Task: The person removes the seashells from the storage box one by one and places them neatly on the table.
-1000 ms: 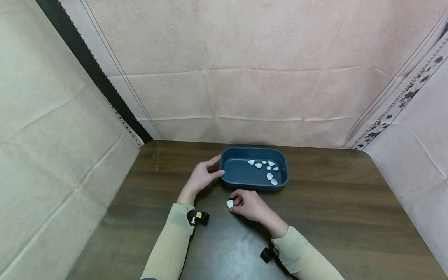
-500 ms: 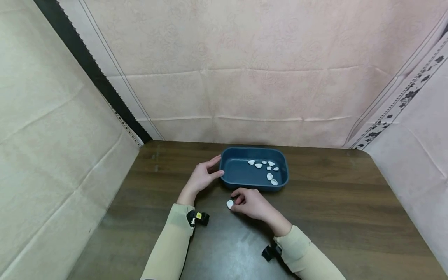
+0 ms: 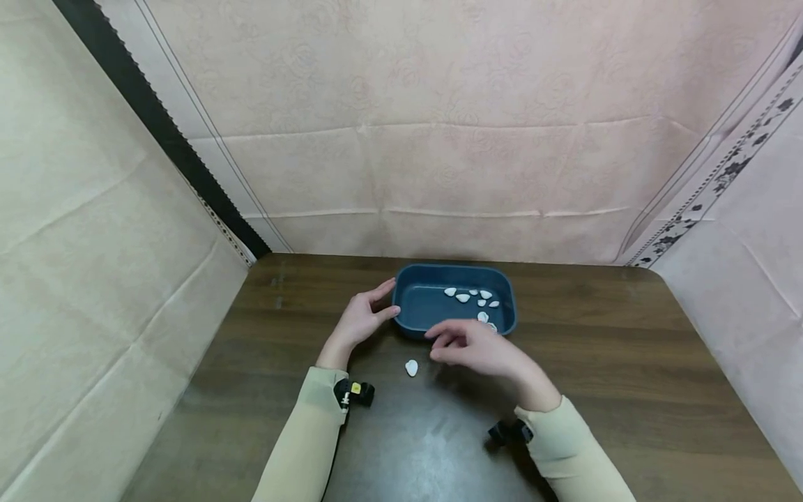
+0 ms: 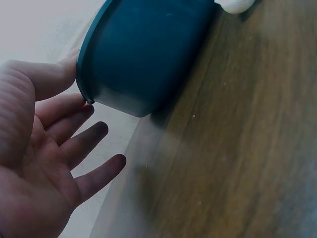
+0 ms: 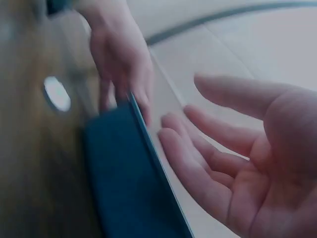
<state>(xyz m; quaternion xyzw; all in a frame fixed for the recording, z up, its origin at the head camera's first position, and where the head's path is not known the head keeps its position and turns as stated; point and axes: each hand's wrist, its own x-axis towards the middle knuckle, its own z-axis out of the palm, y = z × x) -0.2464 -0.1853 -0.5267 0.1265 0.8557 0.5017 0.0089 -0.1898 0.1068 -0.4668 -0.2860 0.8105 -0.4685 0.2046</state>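
Note:
A small white shell-like piece point(image 3: 411, 367) lies alone on the wooden table, in front of the blue tray point(image 3: 426, 328). Several similar white pieces point(image 3: 462, 298) are inside the tray, mostly toward its right half. My left hand point(image 3: 357, 321) touches the tray's left end, thumb and fingers extended at the rim; the left wrist view shows the thumb point(image 4: 54, 77) against that rim. Loosely bent and holding nothing, my right hand point(image 3: 479, 346) hovers by the tray's front edge, to the right of the lone piece. It hides part of the tray's front right side in the head view.
The brown wooden table point(image 3: 627, 362) extends to both sides of the tray. Pale patterned cloth point(image 3: 452, 174) hangs behind the table, with more cloth at left and right. Each wrist wears a small black camera.
My right hand has let go of the lone white piece and moved up and to the right, toward the tray. The piece stays on the table. My left hand keeps its place at the tray.

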